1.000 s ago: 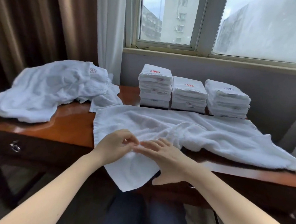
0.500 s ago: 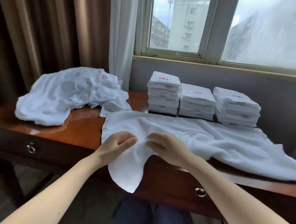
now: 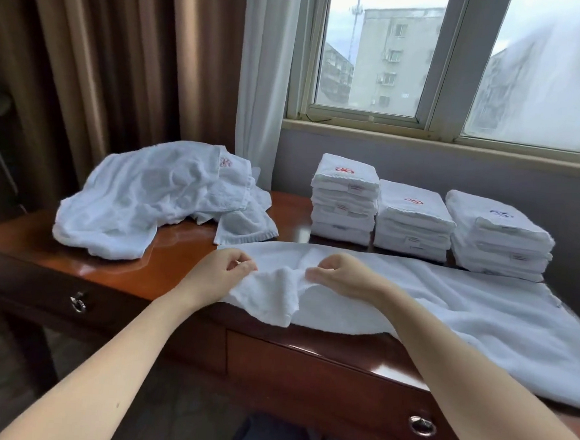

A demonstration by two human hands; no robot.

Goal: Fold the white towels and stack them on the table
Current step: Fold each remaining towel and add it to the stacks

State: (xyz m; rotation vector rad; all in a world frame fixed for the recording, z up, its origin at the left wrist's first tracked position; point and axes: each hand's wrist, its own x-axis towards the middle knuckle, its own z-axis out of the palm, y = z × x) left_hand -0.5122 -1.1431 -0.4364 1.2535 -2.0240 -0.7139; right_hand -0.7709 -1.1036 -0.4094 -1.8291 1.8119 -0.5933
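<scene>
A large white towel (image 3: 454,307) lies spread over the front of the wooden table (image 3: 172,266), its right end drooping over the edge. My left hand (image 3: 221,275) and my right hand (image 3: 341,275) each pinch its near left edge and hold that part lifted, a small flap hanging between them. Three stacks of folded white towels stand at the back: the left stack (image 3: 345,199), the middle stack (image 3: 413,221) and the right stack (image 3: 498,238). A heap of unfolded white towels (image 3: 153,196) lies at the back left.
Brown curtains (image 3: 96,69) and a white sheer curtain hang behind the heap. A window (image 3: 430,58) and grey wall run behind the stacks. The table front has drawers with ring pulls (image 3: 422,425). My knees show below the table edge.
The towel corner that hung over the front edge has been drawn up onto the table. Both hands went from resting on the cloth to pinching it, moved apart and rose. The view tilted up.
</scene>
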